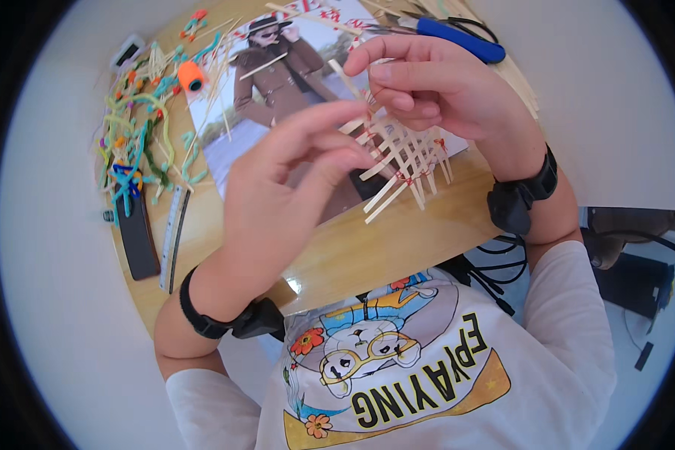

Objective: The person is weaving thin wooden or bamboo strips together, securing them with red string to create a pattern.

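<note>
A pale floor surrounds a round wooden table (367, 255), whose near edge curves in front of the person. A large printed picture (277, 82) of a coated figure lies across the table's middle, reaching toward its far edge. Along the left edge sits a heap of coloured pipe cleaners (139, 142), with an orange spool (191, 75) at its far side, a dark flat case (137, 236) nearer the person and a ruler (174, 236) just beside the case. Blue-handled scissors (457, 37) rest on loose pale strips at the far right edge.

Above the picture, toward the table's right side, both hands hold a woven lattice of pale strips (401, 161). Its strips cross diagonally; the longer ones run from the far left down to the near right, and free ends stick out toward the near edge. The left hand (277, 195) pinches the lattice's left edge between thumb and fingers, a narrow grip. The right hand (435, 90) curls over the far corner, fingers closed on a single upright strip (349, 79).
</note>
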Tool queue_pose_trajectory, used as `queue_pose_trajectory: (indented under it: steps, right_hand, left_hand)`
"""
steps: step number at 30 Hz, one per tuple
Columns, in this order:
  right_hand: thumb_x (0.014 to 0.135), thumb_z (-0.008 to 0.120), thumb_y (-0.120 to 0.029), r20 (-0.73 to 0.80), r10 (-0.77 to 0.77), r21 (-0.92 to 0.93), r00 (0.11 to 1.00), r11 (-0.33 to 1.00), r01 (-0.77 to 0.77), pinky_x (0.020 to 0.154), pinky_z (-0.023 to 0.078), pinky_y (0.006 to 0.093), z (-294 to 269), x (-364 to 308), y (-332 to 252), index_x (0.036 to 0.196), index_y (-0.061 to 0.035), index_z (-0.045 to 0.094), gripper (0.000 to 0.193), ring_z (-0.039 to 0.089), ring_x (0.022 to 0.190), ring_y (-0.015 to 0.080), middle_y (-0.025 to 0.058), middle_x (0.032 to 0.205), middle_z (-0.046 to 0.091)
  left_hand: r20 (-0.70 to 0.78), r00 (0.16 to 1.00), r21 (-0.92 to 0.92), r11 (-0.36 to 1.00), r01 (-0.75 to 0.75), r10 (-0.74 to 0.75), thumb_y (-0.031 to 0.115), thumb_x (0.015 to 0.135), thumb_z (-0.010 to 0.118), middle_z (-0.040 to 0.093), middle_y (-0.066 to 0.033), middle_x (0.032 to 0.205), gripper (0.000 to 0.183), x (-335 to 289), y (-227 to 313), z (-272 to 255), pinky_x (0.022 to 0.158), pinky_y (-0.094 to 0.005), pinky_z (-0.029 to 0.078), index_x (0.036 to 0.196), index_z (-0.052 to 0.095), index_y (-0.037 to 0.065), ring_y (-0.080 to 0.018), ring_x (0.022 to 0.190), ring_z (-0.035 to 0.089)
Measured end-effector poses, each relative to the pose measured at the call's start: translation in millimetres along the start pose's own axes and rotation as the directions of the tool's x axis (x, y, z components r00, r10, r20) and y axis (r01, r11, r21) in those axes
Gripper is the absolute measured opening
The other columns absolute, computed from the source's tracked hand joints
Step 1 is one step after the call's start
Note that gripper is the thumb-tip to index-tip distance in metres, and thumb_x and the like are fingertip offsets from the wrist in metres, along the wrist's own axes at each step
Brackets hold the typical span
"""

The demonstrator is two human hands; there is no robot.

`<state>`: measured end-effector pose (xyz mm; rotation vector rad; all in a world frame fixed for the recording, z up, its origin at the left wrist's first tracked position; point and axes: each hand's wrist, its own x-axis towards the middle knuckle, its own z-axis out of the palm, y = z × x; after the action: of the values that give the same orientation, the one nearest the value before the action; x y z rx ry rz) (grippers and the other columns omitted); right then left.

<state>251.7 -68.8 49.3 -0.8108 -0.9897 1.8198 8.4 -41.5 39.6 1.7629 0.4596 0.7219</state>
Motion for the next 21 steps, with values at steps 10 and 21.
queue_pose_trajectory:
  steps: [10,21]
  right_hand:
    - [0.099,0.064,-0.011,-0.061,-0.283,-0.437,0.957,0.870,0.229,0.068,0.050,0.0214,31,-4,3,0.117,-0.0004,0.067,0.021,0.061,0.075,0.0061,0.0033,0.089,0.068]
    - [0.099,0.065,-0.012,-0.024,-0.355,-0.440,0.935,0.843,0.309,0.078,0.049,0.0227,26,-2,9,0.109,-0.0047,0.068,0.013,0.063,0.082,0.0076,0.0025,0.096,0.070]
  left_hand:
    - [-0.030,0.971,-0.309,0.926,0.217,-0.238,0.011,0.100,0.066,0.076,-0.0115,0.103,0.023,34,-54,-34,0.085,-0.0265,0.056,0.119,0.068,-0.003,-0.0141,0.095,0.071]
    - [0.066,0.947,-0.311,0.896,0.318,-0.313,0.016,0.098,0.070,0.074,-0.0047,0.098,0.019,29,-49,-25,0.079,-0.0228,0.056,0.111,0.072,0.001,-0.0100,0.088,0.069]
